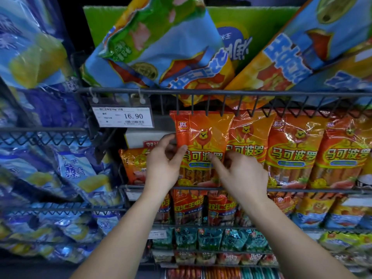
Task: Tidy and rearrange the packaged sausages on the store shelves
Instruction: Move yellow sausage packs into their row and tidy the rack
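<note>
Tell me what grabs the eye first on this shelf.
Two bare hands, left hand and right hand, grip a glossy orange plastic sausage pack at the centre of the middle wire shelf. Above it, big blue-and-orange crinkled bags lie tumbled, and a white price tag hangs at upper left.

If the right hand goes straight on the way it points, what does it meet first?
The orange sausage pack; the right hand seems to pinch its right edge.
</note>
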Available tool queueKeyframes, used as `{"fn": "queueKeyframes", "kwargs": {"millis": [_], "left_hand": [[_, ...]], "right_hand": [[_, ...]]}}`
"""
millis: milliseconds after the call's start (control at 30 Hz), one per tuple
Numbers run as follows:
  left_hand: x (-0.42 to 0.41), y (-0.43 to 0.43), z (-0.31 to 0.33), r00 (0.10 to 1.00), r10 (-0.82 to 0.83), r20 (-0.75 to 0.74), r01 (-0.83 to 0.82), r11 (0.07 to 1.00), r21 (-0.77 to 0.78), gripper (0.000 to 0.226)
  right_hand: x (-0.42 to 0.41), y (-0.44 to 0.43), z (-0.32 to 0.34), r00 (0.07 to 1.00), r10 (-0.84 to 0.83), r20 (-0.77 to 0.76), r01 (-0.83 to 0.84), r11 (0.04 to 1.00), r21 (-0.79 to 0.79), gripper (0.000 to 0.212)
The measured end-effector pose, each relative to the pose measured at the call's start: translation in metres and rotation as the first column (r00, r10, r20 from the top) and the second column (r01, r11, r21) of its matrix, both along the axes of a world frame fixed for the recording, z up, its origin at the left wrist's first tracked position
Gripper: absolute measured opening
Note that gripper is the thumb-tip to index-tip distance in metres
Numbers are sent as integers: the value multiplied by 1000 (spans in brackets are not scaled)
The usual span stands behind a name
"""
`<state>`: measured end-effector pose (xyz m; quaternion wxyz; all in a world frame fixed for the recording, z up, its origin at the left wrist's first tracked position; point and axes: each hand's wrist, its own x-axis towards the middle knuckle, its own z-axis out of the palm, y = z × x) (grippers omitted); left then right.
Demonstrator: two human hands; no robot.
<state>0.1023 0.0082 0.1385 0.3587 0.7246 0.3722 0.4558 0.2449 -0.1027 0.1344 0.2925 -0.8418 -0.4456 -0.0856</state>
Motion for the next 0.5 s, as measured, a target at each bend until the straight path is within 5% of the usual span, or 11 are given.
{"fn": "queueKeyframes", "kwargs": {"millis": [500], "left_hand": [[-8,2,-2,997,71,-38,-71,997,-22,13]], "right_hand": [[16,12,2,991,118,-64,-111,988,106,64]]}}
